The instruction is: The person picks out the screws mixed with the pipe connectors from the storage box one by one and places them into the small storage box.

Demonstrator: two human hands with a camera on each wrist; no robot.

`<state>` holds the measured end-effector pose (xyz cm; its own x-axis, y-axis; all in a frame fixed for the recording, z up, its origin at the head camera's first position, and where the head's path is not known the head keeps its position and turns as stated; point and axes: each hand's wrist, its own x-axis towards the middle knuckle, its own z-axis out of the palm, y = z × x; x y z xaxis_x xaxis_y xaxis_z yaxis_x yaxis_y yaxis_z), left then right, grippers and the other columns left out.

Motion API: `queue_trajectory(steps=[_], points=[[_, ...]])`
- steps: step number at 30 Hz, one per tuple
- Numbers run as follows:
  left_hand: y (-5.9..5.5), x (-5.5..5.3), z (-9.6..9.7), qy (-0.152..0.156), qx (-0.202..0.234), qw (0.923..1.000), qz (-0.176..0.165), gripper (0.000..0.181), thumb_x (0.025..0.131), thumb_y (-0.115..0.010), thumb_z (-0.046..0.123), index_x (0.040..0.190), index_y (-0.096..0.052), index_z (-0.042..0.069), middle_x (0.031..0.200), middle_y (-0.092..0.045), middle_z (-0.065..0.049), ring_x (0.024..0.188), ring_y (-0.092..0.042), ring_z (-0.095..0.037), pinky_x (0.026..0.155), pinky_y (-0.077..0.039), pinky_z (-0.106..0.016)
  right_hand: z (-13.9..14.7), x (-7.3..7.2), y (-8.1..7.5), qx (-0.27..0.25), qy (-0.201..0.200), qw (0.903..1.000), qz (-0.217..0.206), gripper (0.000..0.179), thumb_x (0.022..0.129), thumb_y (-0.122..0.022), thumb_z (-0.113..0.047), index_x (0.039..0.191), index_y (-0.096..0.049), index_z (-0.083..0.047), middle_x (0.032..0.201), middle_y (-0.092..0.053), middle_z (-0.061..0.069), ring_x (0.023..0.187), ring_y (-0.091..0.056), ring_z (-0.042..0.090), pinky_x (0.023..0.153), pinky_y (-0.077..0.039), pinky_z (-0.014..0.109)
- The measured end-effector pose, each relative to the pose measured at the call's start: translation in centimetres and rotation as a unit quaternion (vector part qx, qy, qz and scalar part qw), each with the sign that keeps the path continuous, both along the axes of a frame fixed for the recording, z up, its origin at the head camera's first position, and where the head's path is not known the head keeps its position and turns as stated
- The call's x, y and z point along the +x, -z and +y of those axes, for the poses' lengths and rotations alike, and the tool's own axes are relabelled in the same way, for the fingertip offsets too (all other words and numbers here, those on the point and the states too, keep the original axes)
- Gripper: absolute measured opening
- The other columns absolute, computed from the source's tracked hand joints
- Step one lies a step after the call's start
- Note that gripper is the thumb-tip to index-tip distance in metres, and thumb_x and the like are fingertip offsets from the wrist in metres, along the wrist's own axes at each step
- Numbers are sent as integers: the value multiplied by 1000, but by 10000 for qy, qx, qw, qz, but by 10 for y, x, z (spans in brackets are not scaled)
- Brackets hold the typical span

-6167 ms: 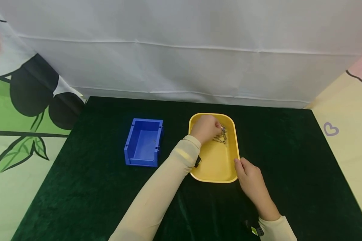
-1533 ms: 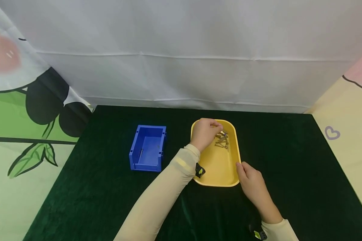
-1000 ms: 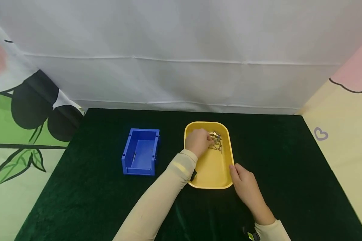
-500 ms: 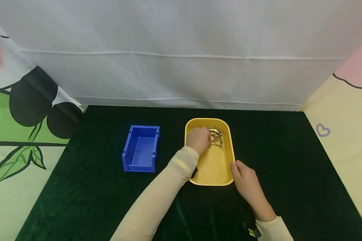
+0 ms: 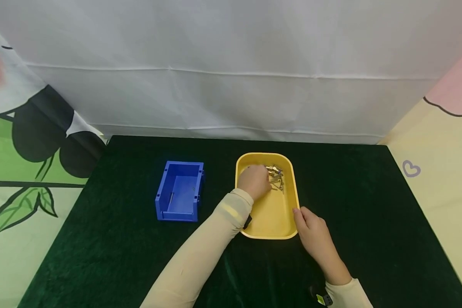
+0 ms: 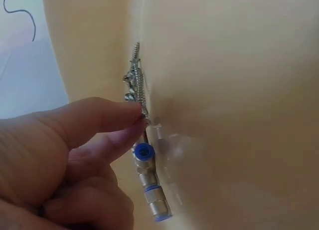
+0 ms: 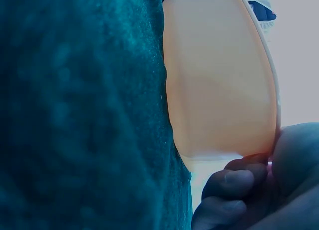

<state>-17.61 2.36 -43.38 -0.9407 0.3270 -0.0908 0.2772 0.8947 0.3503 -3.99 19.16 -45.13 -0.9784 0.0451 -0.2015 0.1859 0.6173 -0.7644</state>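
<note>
My left hand (image 5: 255, 182) reaches into a yellow tray (image 5: 271, 220), at the left side of a small pile of metal screws (image 5: 279, 183). In the left wrist view, thumb and index finger close together on a screw at the pile, its shape mostly hidden by the fingertips. Metal push-in fittings with blue rings (image 6: 147, 165) lie beside those fingers. My right hand (image 5: 318, 237) grips the tray's right rim near its front corner, thumb on one side and curled fingers on the other, as the right wrist view shows.
Left of the tray stands a blue bin (image 5: 182, 192), with a thin screw (image 5: 171, 198) on its floor. Both containers sit on a dark green cloth (image 5: 111, 248). A white curtain (image 5: 231, 102) hangs behind the table.
The left hand has come down from above the pile to its near left side. A thin screw now in the blue bin was absent 6.2 s ago. The right hand keeps its grip.
</note>
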Motion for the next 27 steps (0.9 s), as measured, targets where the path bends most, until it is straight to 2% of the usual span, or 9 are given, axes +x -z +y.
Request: queue_trajectory(steps=[3, 6, 13, 17, 27], points=[[-1, 1, -1, 2, 194, 9998, -84, 37, 85, -73, 17, 54, -52, 16, 50, -43, 6, 48, -44, -10, 48, -34, -24, 0, 0, 1, 24, -37, 10000, 26, 40, 107, -39, -42, 100, -61, -8, 74, -56, 6, 58, -54, 21, 53, -44, 27], [-7, 4, -2, 23, 469, 9988, -155, 37, 85, -71, 15, 53, -52, 16, 49, -41, 7, 46, -41, -8, 47, -32, -22, 0, 0, 1, 32, -70, 10000, 54, 43, 107, -38, -44, 100, -61, -9, 75, -56, 7, 58, -54, 21, 53, -45, 27], [-37, 17, -6, -189, 1339, 9900, -401, 21, 87, -71, 15, 67, -66, 16, 61, -59, 6, 53, -52, -8, 50, -42, -20, 0, -1, 0, 51, -111, 9999, 84, 46, 106, -37, -46, 99, -61, -8, 74, -56, 7, 57, -54, 21, 53, -45, 27], [-49, 23, -10, -301, 1709, 9838, -454, 18, 88, -72, 18, 71, -68, 16, 68, -63, 5, 58, -56, -10, 53, -46, -21, 0, 0, 0, 79, -116, 9999, 11, 45, 107, -37, -44, 99, -61, -7, 74, -56, 7, 57, -53, 21, 52, -44, 27], [-59, 36, -27, -433, 2296, 9718, -322, 14, 91, -72, 23, 78, -73, 16, 76, -65, 6, 60, -56, -11, 52, -46, -22, 2, 0, -1, 106, -71, 9999, -61, 44, 107, -37, -44, 101, -60, -6, 74, -55, 8, 59, -52, 22, 52, -43, 29]])
